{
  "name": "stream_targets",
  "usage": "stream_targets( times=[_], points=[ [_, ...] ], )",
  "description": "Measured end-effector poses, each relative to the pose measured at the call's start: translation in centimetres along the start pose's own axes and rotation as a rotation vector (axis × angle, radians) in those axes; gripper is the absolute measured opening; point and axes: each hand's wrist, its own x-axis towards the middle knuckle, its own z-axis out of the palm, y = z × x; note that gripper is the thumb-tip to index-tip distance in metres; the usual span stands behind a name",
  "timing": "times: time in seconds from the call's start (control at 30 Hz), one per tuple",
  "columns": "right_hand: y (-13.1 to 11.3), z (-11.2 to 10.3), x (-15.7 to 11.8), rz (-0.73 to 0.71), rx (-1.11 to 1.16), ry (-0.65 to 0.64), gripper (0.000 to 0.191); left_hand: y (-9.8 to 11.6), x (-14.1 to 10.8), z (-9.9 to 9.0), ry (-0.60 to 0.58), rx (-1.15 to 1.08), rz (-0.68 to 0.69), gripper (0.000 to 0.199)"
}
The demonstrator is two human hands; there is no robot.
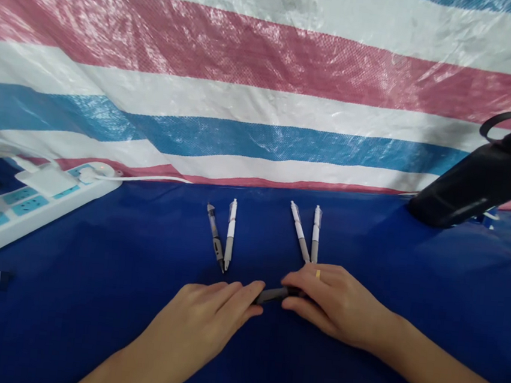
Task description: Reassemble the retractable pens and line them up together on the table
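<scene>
A dark grey pen-like object (271, 295) lies crosswise between my hands, above the blue table. My left hand (214, 317) grips its left end between thumb and fingers. The right end is pinched by my right hand (333, 301), which wears a gold-coloured ring. Beyond my left hand, a grey and black pen (215, 237) and a white and grey pen (231, 231) rest with their lower tips close together. Two more white and grey pens, one slanted (299, 229) and one straighter (316, 232), lie just beyond my right hand, which hides their lower ends.
A white power strip (61, 209) with plugs and cables sits at the left on the blue table (143, 235). A black bottle (468, 182) with a loop stands at the right. Striped plastic sheeting (268, 54) hangs behind. Something pixelated is at the left edge.
</scene>
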Motion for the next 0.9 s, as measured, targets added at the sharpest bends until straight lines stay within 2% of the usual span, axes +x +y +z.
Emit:
stream_targets(
  times=[0.17, 0.33, 0.5, 0.9],
  points=[
    [0.13, 0.33, -0.17, -0.099, -0.021, 0.042, 0.021, -0.12, -0.04, 0.16, -0.001, -0.011, -0.013, 0.025],
    [0.03, 0.28, 0.06, -0.095, -0.100, 0.048, 0.020, 0.10, 0.05, 0.03, 0.002, -0.004, 0.007, 0.027],
    [0.05, 0.06, 0.05, -0.127, -0.053, 0.059, 0.020, 0.03, 0.10, 0.05, 0.010, -0.029, -0.001, 0.027],
    [0.30, 0.32, -0.06, -0.120, -0.150, 0.013, 0.022, 0.26, -0.11, 0.14, -0.029, -0.004, -0.025, 0.025]
  ],
)
